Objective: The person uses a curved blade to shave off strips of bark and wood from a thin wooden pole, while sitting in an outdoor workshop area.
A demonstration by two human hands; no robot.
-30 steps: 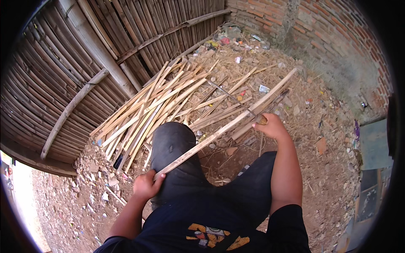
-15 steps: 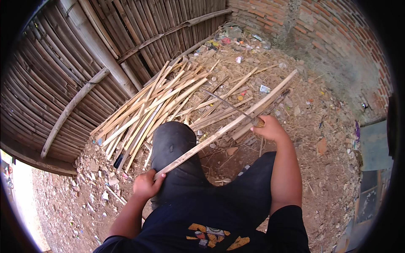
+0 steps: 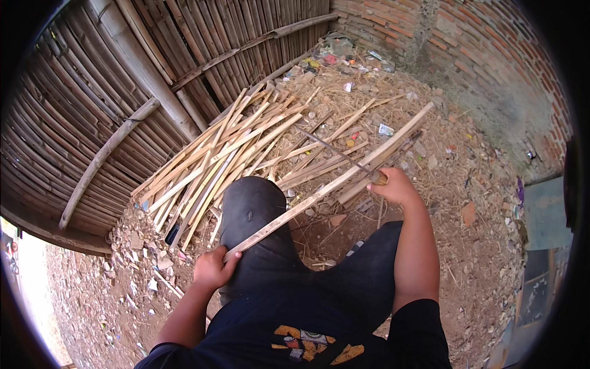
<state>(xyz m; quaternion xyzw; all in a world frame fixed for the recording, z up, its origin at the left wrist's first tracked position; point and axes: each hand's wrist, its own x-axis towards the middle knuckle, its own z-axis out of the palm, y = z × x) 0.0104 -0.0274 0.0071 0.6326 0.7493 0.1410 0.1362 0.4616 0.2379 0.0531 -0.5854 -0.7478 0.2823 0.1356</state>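
A long pale wooden strip (image 3: pixel 319 194) slants across my raised knee, its far end up to the right over the ground. My left hand (image 3: pixel 212 269) is closed around the strip's near end, beside my thigh. In my right hand (image 3: pixel 396 186) is a long, thin-bladed knife (image 3: pixel 332 149), gripped by its wooden handle. The blade crosses the strip and points away to the upper left. Whether its edge bites into the wood cannot be made out.
Many loose wooden strips (image 3: pixel 209 161) lie heaped beyond my knee, by a bamboo wall (image 3: pixel 74 123). A brick wall (image 3: pixel 485 67) curves round the far right. Stones, straw and litter cover the dirt ground (image 3: pixel 442 246). Grey-green panels (image 3: pixel 546 212) stand at right.
My right hand and the knife have shifted very slightly to the right. My left hand and the strip look the same.
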